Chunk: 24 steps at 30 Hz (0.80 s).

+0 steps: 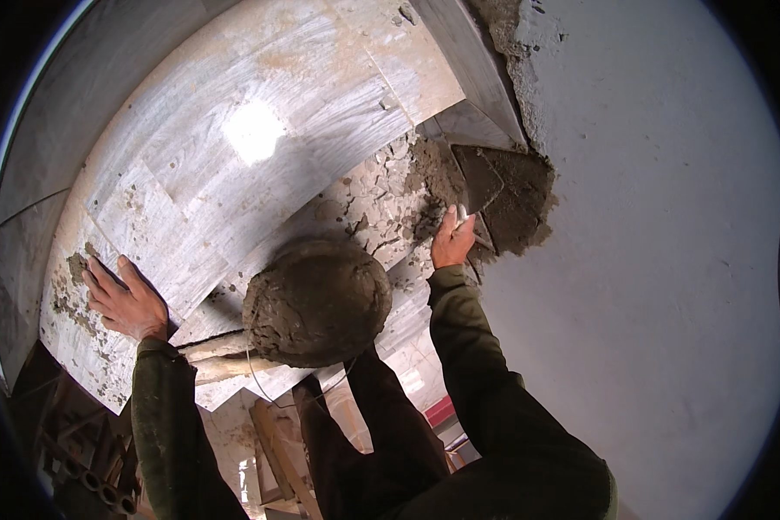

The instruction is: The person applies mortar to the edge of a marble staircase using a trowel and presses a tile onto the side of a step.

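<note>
My left hand (pixel 123 299) lies with fingers spread on a pale wood-look tiled step (pixel 182 234), beside scattered mortar bits. My right hand (pixel 450 241) is closed on a trowel (pixel 462 211), held against a patch of dark, wet mortar (pixel 524 186) where the step meets the white wall. A round bucket (pixel 316 299) heaped with grey mortar, its wire handle hanging, sits between my arms. Crumbled dry mortar (pixel 381 195) covers the strip left of the trowel. Fine detail of the trowel's blade is hard to make out under the mortar.
A white wall (pixel 641 260) fills the right side, with rough edging (pixel 524 78) along the tiles. Tiled risers (pixel 35 208) curve along the far left. Light wooden handles (pixel 221 351) lie by the bucket. Below are my legs, planks (pixel 277 459) and dark clutter (pixel 87 468) at lower left.
</note>
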### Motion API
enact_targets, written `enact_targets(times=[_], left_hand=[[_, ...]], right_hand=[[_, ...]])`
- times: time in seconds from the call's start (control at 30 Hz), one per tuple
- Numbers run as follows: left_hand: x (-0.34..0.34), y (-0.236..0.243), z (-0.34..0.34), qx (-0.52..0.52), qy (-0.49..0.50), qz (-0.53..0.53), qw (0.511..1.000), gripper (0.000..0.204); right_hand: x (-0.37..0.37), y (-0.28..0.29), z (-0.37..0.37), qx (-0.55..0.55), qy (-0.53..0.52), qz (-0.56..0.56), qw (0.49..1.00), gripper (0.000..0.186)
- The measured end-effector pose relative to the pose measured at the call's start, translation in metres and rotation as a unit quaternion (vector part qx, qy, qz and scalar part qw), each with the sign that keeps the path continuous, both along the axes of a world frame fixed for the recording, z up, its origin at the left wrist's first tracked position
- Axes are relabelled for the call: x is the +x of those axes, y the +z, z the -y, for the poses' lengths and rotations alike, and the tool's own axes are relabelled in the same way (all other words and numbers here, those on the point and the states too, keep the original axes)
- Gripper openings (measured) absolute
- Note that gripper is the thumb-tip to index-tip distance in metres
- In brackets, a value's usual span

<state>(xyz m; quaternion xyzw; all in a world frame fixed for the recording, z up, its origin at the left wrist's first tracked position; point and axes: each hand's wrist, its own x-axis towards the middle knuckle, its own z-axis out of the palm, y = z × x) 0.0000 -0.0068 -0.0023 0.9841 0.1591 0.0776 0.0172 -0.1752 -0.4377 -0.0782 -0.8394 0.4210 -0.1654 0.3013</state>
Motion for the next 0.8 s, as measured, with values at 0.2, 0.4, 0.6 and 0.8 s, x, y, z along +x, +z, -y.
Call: enact_targets(times=[0.2, 0.4, 0.6, 0.8], left_hand=[[0.0, 0.001, 0.0, -0.001, 0.002, 0.0, 1.0, 0.058], [-0.001, -0.001, -0.001, -0.005, -0.001, 0.001, 1.0, 0.059], [-0.001, -0.003, -0.004, 0.005, 0.002, -0.005, 1.0, 0.059], [-0.001, -0.003, -0.003, 0.0, -0.001, -0.002, 1.0, 0.059]], right_hand=[[0.013, 0.009, -0.004, 0.008, -0.02, 0.058, 0.998, 0.029], [0.01, -0.007, -0.002, 0.005, 0.006, 0.033, 0.999, 0.032], [0.009, -0.018, -0.005, 0.004, -0.008, 0.015, 1.0, 0.034], [0.005, -0.024, -0.001, 0.031, -0.012, 0.013, 0.999, 0.037]])
